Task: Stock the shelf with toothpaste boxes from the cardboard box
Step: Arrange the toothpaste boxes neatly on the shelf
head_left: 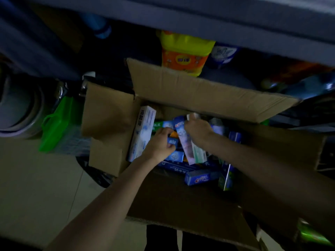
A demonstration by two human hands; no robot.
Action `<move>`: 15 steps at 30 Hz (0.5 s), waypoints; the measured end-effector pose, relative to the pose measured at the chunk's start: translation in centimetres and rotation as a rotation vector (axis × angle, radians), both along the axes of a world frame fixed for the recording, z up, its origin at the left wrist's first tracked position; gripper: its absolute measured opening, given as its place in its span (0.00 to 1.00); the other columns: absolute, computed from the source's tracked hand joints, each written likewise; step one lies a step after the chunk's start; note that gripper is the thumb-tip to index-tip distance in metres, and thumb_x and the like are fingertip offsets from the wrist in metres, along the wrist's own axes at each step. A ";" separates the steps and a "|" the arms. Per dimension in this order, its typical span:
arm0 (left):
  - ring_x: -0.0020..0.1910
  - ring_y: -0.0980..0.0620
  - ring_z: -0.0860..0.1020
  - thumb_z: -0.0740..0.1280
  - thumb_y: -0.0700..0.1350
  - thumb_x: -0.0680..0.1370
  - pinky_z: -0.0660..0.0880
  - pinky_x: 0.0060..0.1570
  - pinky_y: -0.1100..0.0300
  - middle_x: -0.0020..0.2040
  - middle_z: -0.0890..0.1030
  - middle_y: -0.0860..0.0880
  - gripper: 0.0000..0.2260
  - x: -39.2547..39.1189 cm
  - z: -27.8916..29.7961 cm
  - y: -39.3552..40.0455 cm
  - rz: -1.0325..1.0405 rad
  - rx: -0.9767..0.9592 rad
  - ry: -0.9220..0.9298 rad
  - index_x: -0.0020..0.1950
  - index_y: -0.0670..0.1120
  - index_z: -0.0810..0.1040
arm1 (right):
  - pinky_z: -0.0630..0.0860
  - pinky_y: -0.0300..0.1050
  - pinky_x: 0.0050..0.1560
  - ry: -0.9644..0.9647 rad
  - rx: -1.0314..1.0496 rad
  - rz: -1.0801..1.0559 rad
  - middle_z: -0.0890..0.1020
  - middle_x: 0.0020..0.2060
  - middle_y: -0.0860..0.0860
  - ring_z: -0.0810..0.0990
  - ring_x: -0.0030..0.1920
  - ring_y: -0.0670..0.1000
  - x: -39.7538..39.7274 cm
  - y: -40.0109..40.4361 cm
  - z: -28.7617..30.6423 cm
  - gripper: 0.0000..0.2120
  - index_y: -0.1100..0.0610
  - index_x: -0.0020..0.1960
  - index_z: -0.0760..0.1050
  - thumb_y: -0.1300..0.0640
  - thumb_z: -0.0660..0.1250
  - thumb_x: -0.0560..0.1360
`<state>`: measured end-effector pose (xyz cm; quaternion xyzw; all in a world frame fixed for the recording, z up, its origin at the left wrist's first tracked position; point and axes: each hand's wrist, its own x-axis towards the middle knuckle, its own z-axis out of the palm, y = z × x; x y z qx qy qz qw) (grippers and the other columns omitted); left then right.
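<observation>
Left hand (160,144), right hand (196,128): fingers curled.

**Tiled floor under the shelf**

A pale tiled floor (36,187) carries an open cardboard box (199,91) at centre. Left of it lies a green bag (58,124); farther left, what may be a round basin (20,109), dim and blurred.

Two bare forearms are in view, no sleeve on either up to the frame edge. The left arm (116,187) enters from 7 o'clock, the right arm (262,160) from 4 o'clock. No watch, band or glove shows on either wrist. The left hand (160,144) and right hand (196,130) carry no visible rings; the fingers (167,131) are blurred in the dim light.
</observation>
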<state>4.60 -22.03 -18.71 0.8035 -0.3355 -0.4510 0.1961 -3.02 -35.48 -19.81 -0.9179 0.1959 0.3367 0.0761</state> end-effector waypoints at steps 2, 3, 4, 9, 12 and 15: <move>0.52 0.52 0.76 0.67 0.40 0.76 0.73 0.47 0.67 0.65 0.68 0.50 0.25 0.2 3.3 -0.8 -0.015 -0.033 0.136 0.70 0.46 0.63 | 0.73 0.49 0.50 -0.104 0.152 -0.067 0.74 0.57 0.62 0.76 0.55 0.59 0.8 -0.2 4.6 0.08 0.63 0.54 0.74 0.62 0.63 0.76; 0.50 0.52 0.76 0.69 0.40 0.75 0.74 0.47 0.67 0.62 0.70 0.50 0.24 0.6 5.0 -1.0 -0.010 -0.065 0.218 0.69 0.48 0.65 | 0.72 0.47 0.45 -0.160 0.237 -0.129 0.76 0.48 0.60 0.76 0.48 0.57 1.3 -0.4 7.1 0.06 0.61 0.44 0.74 0.59 0.66 0.75; 0.49 0.51 0.77 0.70 0.41 0.74 0.76 0.50 0.62 0.59 0.74 0.48 0.21 1.2 6.6 -1.2 -0.006 -0.092 0.269 0.64 0.51 0.68 | 0.70 0.42 0.37 -0.204 0.308 -0.207 0.75 0.37 0.57 0.74 0.39 0.53 1.9 -0.4 9.7 0.13 0.58 0.34 0.69 0.56 0.69 0.74; 0.46 0.56 0.81 0.77 0.42 0.67 0.78 0.44 0.62 0.47 0.81 0.49 0.19 5.3 15.7 -0.7 0.067 -0.186 0.420 0.56 0.43 0.77 | 0.68 0.30 0.25 -0.539 0.649 -0.502 0.79 0.31 0.57 0.74 0.23 0.44 3.5 -0.1 22.6 0.11 0.56 0.36 0.76 0.51 0.69 0.74; 0.40 0.58 0.81 0.71 0.31 0.70 0.79 0.43 0.65 0.42 0.84 0.51 0.12 7.5 20.7 -0.2 0.159 -0.279 0.629 0.50 0.42 0.77 | 0.67 0.33 0.18 -0.733 0.888 -0.789 0.78 0.36 0.59 0.73 0.18 0.42 3.1 -1.1 27.9 0.17 0.68 0.56 0.75 0.55 0.57 0.81; 0.47 0.51 0.81 0.66 0.32 0.69 0.77 0.50 0.60 0.54 0.82 0.44 0.19 9.6 24.7 0.1 0.272 -0.402 0.802 0.59 0.38 0.75 | 0.62 0.34 0.16 -0.753 0.734 -0.767 0.82 0.41 0.62 0.70 0.18 0.44 1.7 -2.3 30.4 0.19 0.65 0.56 0.76 0.52 0.54 0.81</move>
